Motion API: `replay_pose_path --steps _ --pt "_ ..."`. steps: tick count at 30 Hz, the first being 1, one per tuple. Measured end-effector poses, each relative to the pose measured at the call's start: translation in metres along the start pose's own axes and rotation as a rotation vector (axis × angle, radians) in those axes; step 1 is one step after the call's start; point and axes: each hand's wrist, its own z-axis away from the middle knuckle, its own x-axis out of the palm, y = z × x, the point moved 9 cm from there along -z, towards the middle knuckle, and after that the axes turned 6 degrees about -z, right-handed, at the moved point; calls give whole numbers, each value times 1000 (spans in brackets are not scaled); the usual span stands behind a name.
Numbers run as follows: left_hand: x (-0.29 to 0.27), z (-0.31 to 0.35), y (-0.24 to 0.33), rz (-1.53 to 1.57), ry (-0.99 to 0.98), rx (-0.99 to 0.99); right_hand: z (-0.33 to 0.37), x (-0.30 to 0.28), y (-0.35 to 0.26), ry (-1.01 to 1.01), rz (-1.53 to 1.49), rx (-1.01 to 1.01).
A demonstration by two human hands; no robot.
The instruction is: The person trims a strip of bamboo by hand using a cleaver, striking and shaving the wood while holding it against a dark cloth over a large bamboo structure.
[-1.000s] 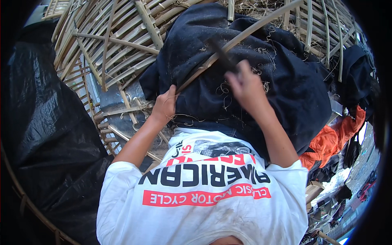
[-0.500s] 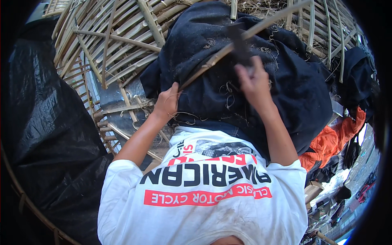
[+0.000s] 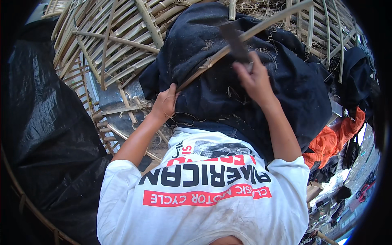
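Note:
My left hand (image 3: pixel 165 102) is closed round the near end of a long bamboo strip (image 3: pixel 211 61), which slants up and away to the right across my lap. In my right hand (image 3: pixel 256 79) is a dark, broad-bladed knife (image 3: pixel 235 40), its blade crossing the strip beyond the middle. Motion blurs the blade a little, so I cannot tell whether it touches the strip. A dark cloth (image 3: pixel 286 94) covers my lap under both hands. Thin curled shavings (image 3: pixel 267 51) lie scattered over it.
Slatted bamboo pieces (image 3: pixel 122 24) stand at the far left, with more bamboo slats (image 3: pixel 322 28) at the far right. Black plastic sheeting (image 3: pixel 45 134) hangs on the left. Orange cloth (image 3: pixel 330 141) lies to my right, near assorted clutter. More shavings (image 3: pixel 253 10) gather beyond my lap.
The knife blade has shifted slightly left along the strip and shows more sharply. My left hand has moved slightly left and keeps its hold on the strip.

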Motion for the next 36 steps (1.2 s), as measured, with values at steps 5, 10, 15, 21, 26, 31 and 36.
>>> replay_pose_path --steps 5,10,15,21,26,31,36 --pt "1 6 -7 -34 2 48 -1 9 -15 -123 198 -117" --pt "3 4 -11 -44 -49 -1 12 27 -17 -231 323 -203" --pt "7 4 -10 16 -68 -44 14 16 -2 -137 113 35" --pt "5 3 -14 19 -101 -6 18 11 -7 -112 94 25" --pt "2 4 -20 30 -133 19 28 24 -8 -227 143 15" --pt "3 -1 -17 -8 -228 -60 32 31 -6 -146 155 -48" --pt "-4 -5 -4 10 -197 -80 24 11 -7 -26 -38 92"
